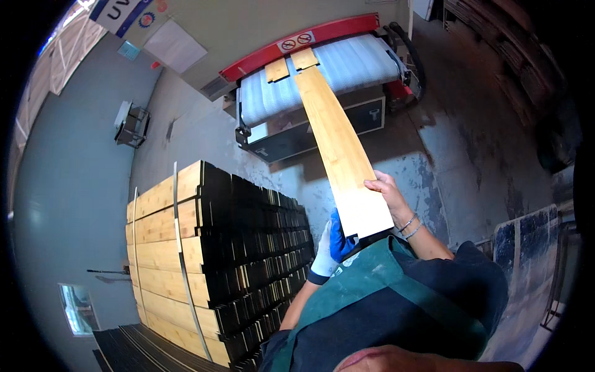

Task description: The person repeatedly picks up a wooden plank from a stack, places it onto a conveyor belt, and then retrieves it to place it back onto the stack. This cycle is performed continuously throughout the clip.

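A long light-wood plank stretches from my body toward the conveyor belt, its far end over the belt's near part. My left hand, in a white and blue glove, grips the plank's near left corner. Bare, with a bracelet at the wrist, my right hand holds the right edge, thumb on top and the other fingers mostly hidden underneath. Two more planks, a left one and a right one, lie on the belt, partly under the red machine bar.
To my left rises a tall stack of planks with dark edges, bound by pale straps. A wheeled cart stands by the far left wall. At my right is a worn flat panel. A black hose curves beside the machine.
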The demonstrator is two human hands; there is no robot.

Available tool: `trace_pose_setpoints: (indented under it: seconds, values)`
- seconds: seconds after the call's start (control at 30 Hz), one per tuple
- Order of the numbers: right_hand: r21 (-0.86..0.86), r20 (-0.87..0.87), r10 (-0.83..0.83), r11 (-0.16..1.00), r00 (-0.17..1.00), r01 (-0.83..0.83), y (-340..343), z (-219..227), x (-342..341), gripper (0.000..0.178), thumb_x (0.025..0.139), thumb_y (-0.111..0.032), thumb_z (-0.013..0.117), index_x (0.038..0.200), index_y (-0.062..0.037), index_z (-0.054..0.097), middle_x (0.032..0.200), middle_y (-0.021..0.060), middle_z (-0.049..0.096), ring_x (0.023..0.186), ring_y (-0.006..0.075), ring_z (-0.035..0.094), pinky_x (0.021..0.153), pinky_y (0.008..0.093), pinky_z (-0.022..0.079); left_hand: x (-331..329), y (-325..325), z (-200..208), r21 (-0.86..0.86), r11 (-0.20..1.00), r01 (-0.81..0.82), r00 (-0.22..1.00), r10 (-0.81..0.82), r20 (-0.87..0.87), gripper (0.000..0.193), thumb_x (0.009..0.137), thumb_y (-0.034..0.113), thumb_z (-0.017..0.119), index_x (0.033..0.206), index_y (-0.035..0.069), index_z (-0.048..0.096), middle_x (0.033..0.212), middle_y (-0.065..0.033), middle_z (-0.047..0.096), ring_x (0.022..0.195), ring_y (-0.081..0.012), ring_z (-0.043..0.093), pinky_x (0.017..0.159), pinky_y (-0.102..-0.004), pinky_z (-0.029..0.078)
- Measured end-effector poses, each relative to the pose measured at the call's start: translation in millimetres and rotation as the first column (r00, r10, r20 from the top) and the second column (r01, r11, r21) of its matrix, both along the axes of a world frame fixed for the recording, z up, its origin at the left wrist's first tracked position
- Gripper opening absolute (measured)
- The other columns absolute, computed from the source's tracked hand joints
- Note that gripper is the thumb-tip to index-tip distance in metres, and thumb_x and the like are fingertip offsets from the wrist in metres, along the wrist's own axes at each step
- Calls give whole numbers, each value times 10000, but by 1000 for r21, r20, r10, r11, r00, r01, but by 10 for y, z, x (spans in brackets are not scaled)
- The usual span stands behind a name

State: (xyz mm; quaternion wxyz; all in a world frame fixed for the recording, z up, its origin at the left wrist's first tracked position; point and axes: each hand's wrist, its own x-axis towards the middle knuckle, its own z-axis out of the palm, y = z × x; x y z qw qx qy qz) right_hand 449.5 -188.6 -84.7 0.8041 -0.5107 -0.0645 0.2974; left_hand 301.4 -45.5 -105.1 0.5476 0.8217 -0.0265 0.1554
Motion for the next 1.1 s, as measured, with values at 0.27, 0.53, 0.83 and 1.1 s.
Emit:
trace_pose_setpoints:
  seconds: [0.27, 0.53, 0.83, 1.1]
  values:
    - [-14, -185, 164, 985, 969, -169, -74, -289, 469, 362, 870, -79, 655, 1169, 106, 567, 1018, 165, 679, 857, 205, 702, 750, 317, 588, 219, 303, -329, 359, 933, -22, 999, 9, 38, 843, 659, -37, 681, 1446, 10, 383, 1335, -233, 544, 1162, -413, 560, 974, -413, 460]
    - [-48, -85, 113, 992, 990, -117, -548, -305, 962, 353, 863, -45, 642, 1170, 121, 593, 1068, 190, 683, 878, 221, 712, 776, 328, 593, 529, 717, -787, 301, 954, 15, 996, 11, -84, 558, 821, -37, 602, 1361, 3, 466, 1194, -234, 609, 1042, -374, 619, 896, -392, 496]
    - [15, -170, -6, 1000, 985, 8, -536, -891, 1234, 364, 864, -109, 651, 1158, 94, 582, 977, 151, 689, 793, 204, 706, 719, 314, 586, 909, 871, -852, -196, 954, -225, 779, 55, -624, 176, 959, 183, 564, 969, 8, 581, 745, -115, 537, 665, -267, 526, 624, -368, 446]
    - [73, -183, 6, 997, 983, 7, -270, -1002, 1832, 317, 894, -130, 635, 1122, 88, 597, 961, 157, 695, 783, 208, 718, 700, 312, 599, 1366, 1114, -901, 208, 978, -26, 939, 95, -330, 116, 926, 72, 542, 1016, -1, 538, 787, -204, 556, 705, -373, 544, 644, -432, 439]
